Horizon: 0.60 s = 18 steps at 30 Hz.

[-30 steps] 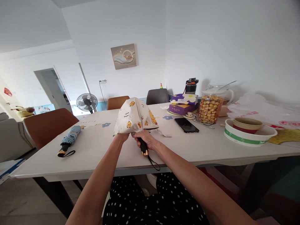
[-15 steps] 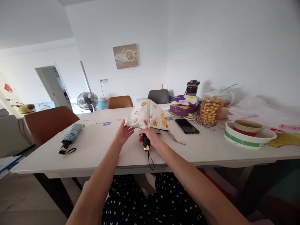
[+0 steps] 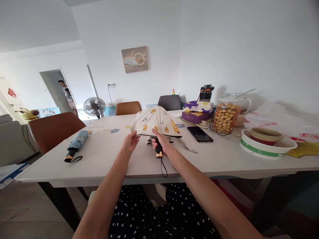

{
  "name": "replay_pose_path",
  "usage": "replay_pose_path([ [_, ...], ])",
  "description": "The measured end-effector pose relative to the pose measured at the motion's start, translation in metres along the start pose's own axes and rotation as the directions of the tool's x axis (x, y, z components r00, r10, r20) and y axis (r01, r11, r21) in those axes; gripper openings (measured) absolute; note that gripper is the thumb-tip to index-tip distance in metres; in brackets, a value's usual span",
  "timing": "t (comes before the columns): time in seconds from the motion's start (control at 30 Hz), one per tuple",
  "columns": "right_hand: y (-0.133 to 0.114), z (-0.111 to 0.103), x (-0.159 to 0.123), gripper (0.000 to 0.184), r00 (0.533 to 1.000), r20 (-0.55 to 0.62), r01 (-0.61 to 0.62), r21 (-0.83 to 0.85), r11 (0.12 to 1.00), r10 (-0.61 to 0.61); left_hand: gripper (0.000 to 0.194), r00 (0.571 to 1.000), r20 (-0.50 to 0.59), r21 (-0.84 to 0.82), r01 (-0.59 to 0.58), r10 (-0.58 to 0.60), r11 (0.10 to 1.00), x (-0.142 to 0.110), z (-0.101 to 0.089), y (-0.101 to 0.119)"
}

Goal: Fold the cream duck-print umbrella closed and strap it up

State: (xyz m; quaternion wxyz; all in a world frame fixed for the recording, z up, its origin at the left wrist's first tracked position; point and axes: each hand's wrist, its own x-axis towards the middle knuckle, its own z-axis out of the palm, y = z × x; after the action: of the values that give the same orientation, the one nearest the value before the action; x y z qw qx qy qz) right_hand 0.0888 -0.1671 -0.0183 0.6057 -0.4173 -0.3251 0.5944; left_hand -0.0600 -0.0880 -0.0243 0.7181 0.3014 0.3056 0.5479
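Note:
A cream umbrella (image 3: 152, 121) with yellow cartoon prints lies half folded over the table in front of me, its canopy loose and its black handle towards me. My right hand (image 3: 160, 141) is wrapped round the handle just below the canopy, thumb on the fabric edge. With fingers and thumb, my left hand (image 3: 131, 141) pinches the canopy's dark hem at its left corner. A wrist strap hangs from the handle's gold end over the table edge. To the left, a folded blue umbrella (image 3: 77, 142) lies with its black and gold handle towards me.
On the right of the white table (image 3: 99, 166) are a phone (image 3: 200, 134), purple boxes (image 3: 195, 116), a jar of snacks (image 3: 225, 118), bowls (image 3: 267, 146) and a plastic bag (image 3: 279, 119). Chairs (image 3: 56, 131) stand around it. A person (image 3: 66, 93) is in the far doorway.
My left hand has closed on the canopy's left corner, and the hem is drawn out more. My right thumb has moved up onto the fabric. A person has appeared in the doorway.

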Motion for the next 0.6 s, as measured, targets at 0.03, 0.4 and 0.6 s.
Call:
replay_pose_path([
  [0.03,0.000,0.000,0.000,0.034,1.000,-0.023,0.000,-0.021,1.000,0.000,0.006,1.000,-0.007,0.011,0.010,-0.010,1.000,0.000,0.000,0.000],
  [0.4,0.001,0.005,-0.004,0.022,0.993,-0.110,0.024,-0.192,0.981,-0.046,0.007,0.981,-0.192,0.156,0.003,0.027,0.988,0.004,-0.008,-0.005],
  [0.6,0.002,0.007,-0.004,0.022,0.991,-0.116,0.039,-0.231,0.972,-0.067,0.012,0.898,-0.291,0.316,-0.236,0.331,0.919,0.001,-0.011,-0.007],
])
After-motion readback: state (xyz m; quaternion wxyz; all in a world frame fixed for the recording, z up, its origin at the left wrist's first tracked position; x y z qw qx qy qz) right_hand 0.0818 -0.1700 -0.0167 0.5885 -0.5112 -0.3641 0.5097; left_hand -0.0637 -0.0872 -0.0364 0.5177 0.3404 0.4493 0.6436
